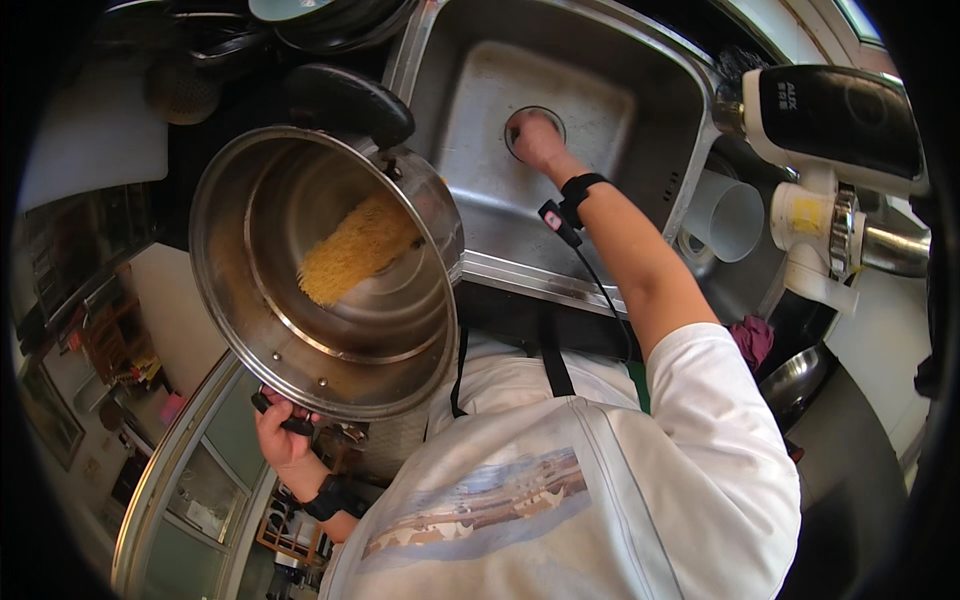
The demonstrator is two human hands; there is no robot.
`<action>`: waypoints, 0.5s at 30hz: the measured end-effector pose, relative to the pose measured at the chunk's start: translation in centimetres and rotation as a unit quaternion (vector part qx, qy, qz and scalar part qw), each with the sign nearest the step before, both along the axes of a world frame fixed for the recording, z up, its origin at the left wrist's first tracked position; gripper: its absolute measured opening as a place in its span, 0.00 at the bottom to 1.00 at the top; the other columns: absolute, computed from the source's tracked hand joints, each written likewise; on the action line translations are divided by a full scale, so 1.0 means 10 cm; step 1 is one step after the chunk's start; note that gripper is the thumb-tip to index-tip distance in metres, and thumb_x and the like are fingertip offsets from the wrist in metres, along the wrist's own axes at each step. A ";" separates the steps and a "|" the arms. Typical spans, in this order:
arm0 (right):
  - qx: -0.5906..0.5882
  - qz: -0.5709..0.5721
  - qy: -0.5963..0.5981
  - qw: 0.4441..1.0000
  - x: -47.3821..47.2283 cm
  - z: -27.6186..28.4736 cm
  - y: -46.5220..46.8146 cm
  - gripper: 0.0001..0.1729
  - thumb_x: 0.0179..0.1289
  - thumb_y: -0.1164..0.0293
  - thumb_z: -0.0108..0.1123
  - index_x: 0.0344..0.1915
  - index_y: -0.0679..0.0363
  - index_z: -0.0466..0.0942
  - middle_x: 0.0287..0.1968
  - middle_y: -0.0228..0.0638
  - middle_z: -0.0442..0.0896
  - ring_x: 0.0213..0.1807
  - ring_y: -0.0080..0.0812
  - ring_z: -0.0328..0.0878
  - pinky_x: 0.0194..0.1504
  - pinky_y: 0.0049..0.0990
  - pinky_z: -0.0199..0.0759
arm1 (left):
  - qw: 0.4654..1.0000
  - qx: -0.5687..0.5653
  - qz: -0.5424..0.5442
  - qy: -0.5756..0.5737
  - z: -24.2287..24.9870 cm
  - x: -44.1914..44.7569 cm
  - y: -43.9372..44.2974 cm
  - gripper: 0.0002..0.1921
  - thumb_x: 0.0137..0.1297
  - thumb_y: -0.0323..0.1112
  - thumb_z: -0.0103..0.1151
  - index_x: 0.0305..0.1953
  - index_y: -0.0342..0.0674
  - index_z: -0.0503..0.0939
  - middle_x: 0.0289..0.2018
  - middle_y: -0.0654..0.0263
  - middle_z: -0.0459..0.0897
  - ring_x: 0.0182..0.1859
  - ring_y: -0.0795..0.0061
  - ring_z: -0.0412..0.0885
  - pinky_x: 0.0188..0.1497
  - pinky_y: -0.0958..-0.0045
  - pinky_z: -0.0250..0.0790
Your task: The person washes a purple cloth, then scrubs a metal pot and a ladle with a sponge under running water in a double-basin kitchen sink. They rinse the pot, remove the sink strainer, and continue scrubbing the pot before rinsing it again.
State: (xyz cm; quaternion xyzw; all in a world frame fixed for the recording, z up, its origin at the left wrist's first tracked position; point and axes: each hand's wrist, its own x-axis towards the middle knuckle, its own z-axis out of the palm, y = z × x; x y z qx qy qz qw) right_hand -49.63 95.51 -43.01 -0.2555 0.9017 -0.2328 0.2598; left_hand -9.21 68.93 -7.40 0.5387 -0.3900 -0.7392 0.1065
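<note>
My left hand (285,435) grips the black side handle of a large stainless steel pot (225,300). The pot is tilted on its side, its mouth facing me, left of the sink. Inside it lies a yellow fibrous bundle (356,247); its exact kind cannot be told. My right hand (536,139) reaches down into the stainless steel sink (480,180), at the round drain (562,127) in its floor. The fingertips are hidden in the drain opening, so whether they hold anything does not show. A black wrist strap with a cable is on the right wrist.
Right of the sink stand a white and black meat grinder (832,120) and a translucent plastic container (724,217). A metal bowl (795,382) and a dark red cloth (751,341) are nearer me. A perforated ladle (180,90) and dark pans (345,34) are at upper left.
</note>
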 end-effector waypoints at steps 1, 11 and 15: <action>0.033 -0.013 0.015 0.999 -0.08 0.01 0.12 0.21 0.53 0.78 0.54 0.48 0.60 0.81 0.47 0.52 0.82 0.54 0.51 0.78 0.55 0.39 0.73 | 1.000 -0.010 0.001 -0.020 0.00 0.00 0.00 0.14 0.56 0.23 0.51 0.46 0.38 0.73 0.35 0.60 0.81 0.28 0.64 0.80 0.25 0.62 0.78; 0.023 0.101 -0.146 0.984 -0.01 0.40 0.49 0.22 0.54 0.79 0.51 0.48 0.59 0.82 0.48 0.45 0.84 0.53 0.43 0.80 0.55 0.36 0.72 | 1.000 -0.018 -0.013 -0.022 -0.01 -0.01 -0.01 0.15 0.55 0.24 0.52 0.46 0.37 0.74 0.34 0.61 0.81 0.27 0.67 0.78 0.25 0.63 0.77; -0.034 -0.070 -0.291 0.954 -0.08 0.57 0.28 0.13 0.57 0.74 0.59 0.43 0.60 0.84 0.39 0.38 0.86 0.40 0.33 0.81 0.41 0.28 0.75 | 0.999 -0.030 -0.006 -0.039 0.01 0.00 -0.01 0.15 0.56 0.24 0.52 0.47 0.37 0.75 0.34 0.61 0.81 0.27 0.67 0.77 0.25 0.63 0.77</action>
